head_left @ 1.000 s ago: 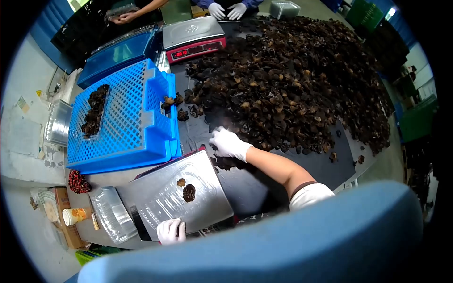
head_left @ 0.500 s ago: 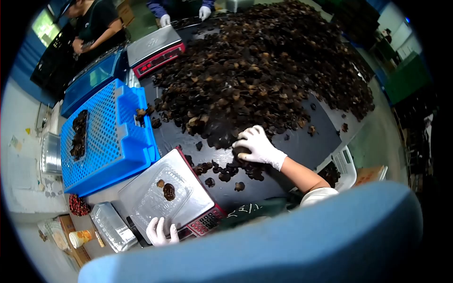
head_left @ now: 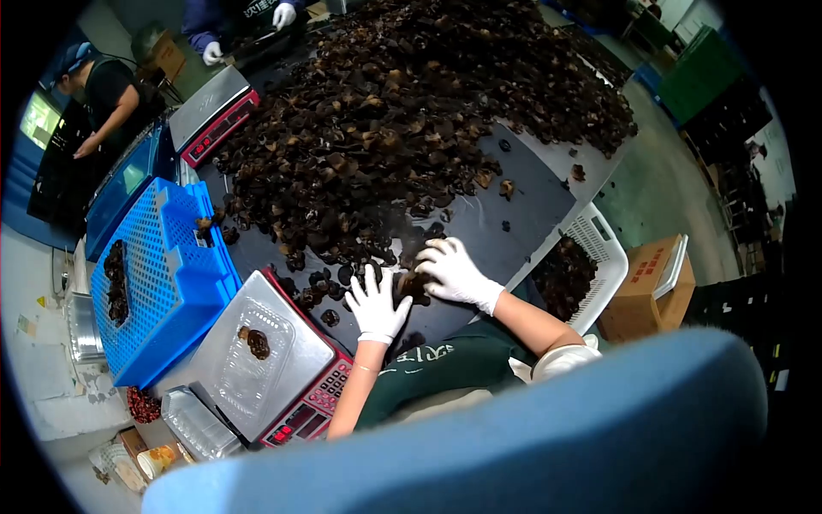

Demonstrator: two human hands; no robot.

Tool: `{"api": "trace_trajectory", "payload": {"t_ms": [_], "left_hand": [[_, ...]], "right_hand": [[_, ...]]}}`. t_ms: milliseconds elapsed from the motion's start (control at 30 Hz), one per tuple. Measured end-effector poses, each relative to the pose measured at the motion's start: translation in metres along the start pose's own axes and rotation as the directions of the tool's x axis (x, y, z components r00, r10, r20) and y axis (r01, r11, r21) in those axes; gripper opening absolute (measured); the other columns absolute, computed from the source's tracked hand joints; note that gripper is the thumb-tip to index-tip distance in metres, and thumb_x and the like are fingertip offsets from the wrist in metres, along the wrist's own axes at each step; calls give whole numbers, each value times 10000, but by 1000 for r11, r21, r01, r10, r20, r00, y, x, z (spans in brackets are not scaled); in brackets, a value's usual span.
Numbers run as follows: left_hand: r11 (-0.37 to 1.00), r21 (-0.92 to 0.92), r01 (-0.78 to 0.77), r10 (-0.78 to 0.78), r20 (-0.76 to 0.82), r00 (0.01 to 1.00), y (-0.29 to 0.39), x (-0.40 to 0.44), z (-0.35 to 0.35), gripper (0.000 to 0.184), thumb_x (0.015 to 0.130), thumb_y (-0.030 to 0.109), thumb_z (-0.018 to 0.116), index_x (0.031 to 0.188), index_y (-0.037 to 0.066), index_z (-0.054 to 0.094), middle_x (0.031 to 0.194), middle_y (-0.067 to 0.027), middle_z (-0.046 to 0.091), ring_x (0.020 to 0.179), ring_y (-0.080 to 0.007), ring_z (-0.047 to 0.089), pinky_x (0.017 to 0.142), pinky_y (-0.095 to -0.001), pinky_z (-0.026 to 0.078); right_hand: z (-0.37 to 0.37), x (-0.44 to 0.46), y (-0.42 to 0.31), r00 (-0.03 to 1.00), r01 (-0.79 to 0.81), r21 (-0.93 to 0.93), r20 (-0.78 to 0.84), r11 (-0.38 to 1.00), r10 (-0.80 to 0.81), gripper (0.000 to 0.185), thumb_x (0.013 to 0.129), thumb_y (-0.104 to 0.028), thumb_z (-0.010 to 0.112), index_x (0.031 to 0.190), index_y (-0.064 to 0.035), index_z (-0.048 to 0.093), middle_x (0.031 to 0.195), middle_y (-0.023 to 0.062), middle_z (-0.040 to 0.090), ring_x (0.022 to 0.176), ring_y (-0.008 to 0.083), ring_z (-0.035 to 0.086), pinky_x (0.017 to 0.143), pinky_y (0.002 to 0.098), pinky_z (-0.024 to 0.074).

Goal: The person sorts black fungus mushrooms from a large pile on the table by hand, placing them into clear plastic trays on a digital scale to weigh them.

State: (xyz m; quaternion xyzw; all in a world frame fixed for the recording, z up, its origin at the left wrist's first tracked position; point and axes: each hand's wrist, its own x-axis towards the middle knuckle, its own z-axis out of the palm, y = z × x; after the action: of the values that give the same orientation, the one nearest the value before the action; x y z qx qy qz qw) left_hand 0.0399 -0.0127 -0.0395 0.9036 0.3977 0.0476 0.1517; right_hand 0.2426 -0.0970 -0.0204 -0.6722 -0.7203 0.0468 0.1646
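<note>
Dark brown wood ear mushrooms [head_left: 368, 146] lie in a large heap on the black table surface [head_left: 522, 201]. At its near edge my left hand [head_left: 377, 310], in a white glove, is open with fingers spread beside some loose pieces. My right hand [head_left: 458, 276], also gloved, curls its fingers over a small dark clump of mushrooms [head_left: 414, 284], right beside the left hand. A clear plastic tray [head_left: 253, 343] holding a couple of mushroom pieces [head_left: 255, 342] rests on the near red-edged scale [head_left: 304, 368].
A blue perforated crate [head_left: 163, 283] stands left, with a filled tray [head_left: 116, 283] on it. Clear boxes [head_left: 201, 421] lie below. A white basket [head_left: 591, 257] of mushrooms and a carton [head_left: 646, 287] stand right. Another scale [head_left: 210, 111] and two co-workers [head_left: 107, 103] are at the back.
My left hand has left the scale's near side and moved right, onto the table beside my right hand. My right hand stays at the heap's near edge. The view has shifted.
</note>
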Motion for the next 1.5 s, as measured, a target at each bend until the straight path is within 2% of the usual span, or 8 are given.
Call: {"api": "trace_trajectory", "payload": {"t_ms": [267,400,767,1000,1133,1200,1433,1500], "left_hand": [[983,-139,-120,96,-167,981,-1,-55,-9,687,742,339,762,1359,143,530,1457,-186,393,1355,-451,324,1094,-606,273],[973,-230,-37,49,44,998,-13,-88,-9,871,693,418,801,1431,110,455,1435,-246,374,1329,-465,336,1103,-513,313],[986,-113,123,-99,197,975,-1,-79,18,1207,692,517,809,1572,85,105,1542,-356,116,1394,-553,184,1085,-633,228],[972,-235,28,-31,-9,999,23,-47,22,1302,572,443,892,1556,56,133,1529,-365,123,1356,-520,257,1077,-578,267],[943,-331,27,-47,-51,998,16,-44,19,1293,569,415,896,1555,55,141,1524,-345,156,1360,-505,267,1089,-553,269],[925,-380,10,-39,-69,997,9,-52,15,1256,577,405,889,1551,57,176,1513,-334,195,1355,-492,287,1092,-541,277],[991,129,-21,15,45,999,-10,-94,-7,970,570,364,867,1434,192,461,1413,-184,446,1295,-459,395,1042,-570,344],[972,223,-66,59,37,998,-20,-102,1,670,733,303,731,1363,179,538,1334,-184,525,1222,-448,473,1007,-547,384]], "right_hand": [[-15,-67,29,968,-237,123,-51,964,244,584,668,-228,746,1227,-147,598,1323,86,528,1259,329,436,1075,474,311],[-15,-85,15,957,-278,195,-28,941,288,748,648,-274,799,1331,-128,533,1409,148,452,1320,366,393,1104,499,296],[-5,-32,65,929,-368,-4,32,930,368,1409,448,-675,841,1551,-67,209,1582,261,171,1453,491,156,1176,588,132],[-4,15,21,981,32,133,184,991,-56,1204,510,-584,849,1490,-89,354,1522,202,326,1421,474,224,1164,539,237],[-22,21,0,988,46,4,147,999,-46,1013,552,-466,867,1452,-244,460,1507,150,367,1394,456,281,1135,649,202],[-27,16,-10,982,142,51,116,989,-147,709,602,-452,845,1263,-303,637,1462,78,438,1402,412,297,1140,671,164],[11,-5,-35,988,150,70,-40,986,-147,209,754,-296,769,955,-251,732,1249,15,592,1285,338,438,1116,597,255],[3,-4,-29,978,127,207,-187,970,-88,191,737,-228,779,921,-225,728,1174,12,624,1238,333,458,1095,534,309]]}}
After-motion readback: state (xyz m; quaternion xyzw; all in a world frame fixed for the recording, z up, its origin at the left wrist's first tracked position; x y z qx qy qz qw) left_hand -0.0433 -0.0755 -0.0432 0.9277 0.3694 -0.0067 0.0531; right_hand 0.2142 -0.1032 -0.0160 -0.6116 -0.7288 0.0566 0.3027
